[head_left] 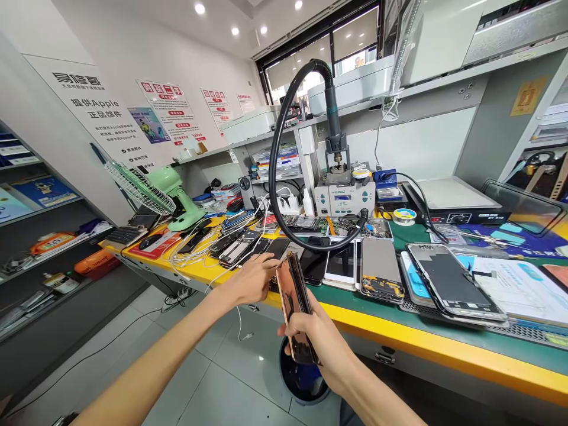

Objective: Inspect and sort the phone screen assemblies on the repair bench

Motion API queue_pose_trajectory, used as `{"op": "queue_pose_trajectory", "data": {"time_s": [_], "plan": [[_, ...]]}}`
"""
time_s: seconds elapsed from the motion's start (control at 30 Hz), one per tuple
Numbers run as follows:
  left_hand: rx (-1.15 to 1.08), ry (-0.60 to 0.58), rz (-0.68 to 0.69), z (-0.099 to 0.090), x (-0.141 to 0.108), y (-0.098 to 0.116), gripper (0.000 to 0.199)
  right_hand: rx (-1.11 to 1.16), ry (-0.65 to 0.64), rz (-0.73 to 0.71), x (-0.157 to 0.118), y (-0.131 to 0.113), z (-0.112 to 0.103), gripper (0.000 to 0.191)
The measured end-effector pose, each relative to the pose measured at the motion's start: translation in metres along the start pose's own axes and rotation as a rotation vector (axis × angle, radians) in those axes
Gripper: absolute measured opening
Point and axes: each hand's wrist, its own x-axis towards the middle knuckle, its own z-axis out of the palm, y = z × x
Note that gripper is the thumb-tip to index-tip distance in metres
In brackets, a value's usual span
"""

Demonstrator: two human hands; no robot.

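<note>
My right hand (313,331) is closed round the lower part of a stack of phone screens (293,302), held nearly upright in front of the bench edge. The nearest piece has a coppery, shiny face; the several dark ones behind it show mostly as edges. My left hand (252,279) is beside the upper left of the stack, fingers bent and close together. Its fingertips come near the stack's top edge, and what they grip, if anything, is hidden. Just behind the stack lie a dark phone (314,269) and a white-framed phone (341,264).
An opened phone (381,269) and a large tablet-like part (455,278) lie on the bench's right. A black hose (276,148) arches over from the soldering station (344,198). White cables (195,254) and a green fan (177,195) are leftward. Below stands a bin (306,384).
</note>
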Motion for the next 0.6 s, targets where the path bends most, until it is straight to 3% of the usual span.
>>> {"op": "queue_pose_trajectory", "data": {"time_s": [0.13,0.23,0.33,0.47,0.6], "plan": [[-0.043,0.118,-0.106,0.004,-0.01,0.006,0.056,0.022,-0.028,0.045,-0.016,0.008,-0.013,0.048],[-0.113,0.266,-0.364,0.01,-0.023,0.016,0.046,0.048,-0.089,0.103,-0.021,0.019,-0.037,0.05],[-0.137,0.299,-0.552,0.021,-0.037,0.03,0.036,0.094,-0.204,0.214,-0.019,0.028,-0.065,0.052],[-0.106,0.311,-0.61,0.035,-0.044,0.05,0.042,0.161,-0.349,0.286,-0.013,0.038,-0.087,0.056],[-0.203,0.368,-0.64,0.042,-0.043,0.061,0.045,0.179,-0.377,0.302,-0.01,0.047,-0.093,0.055]]}}
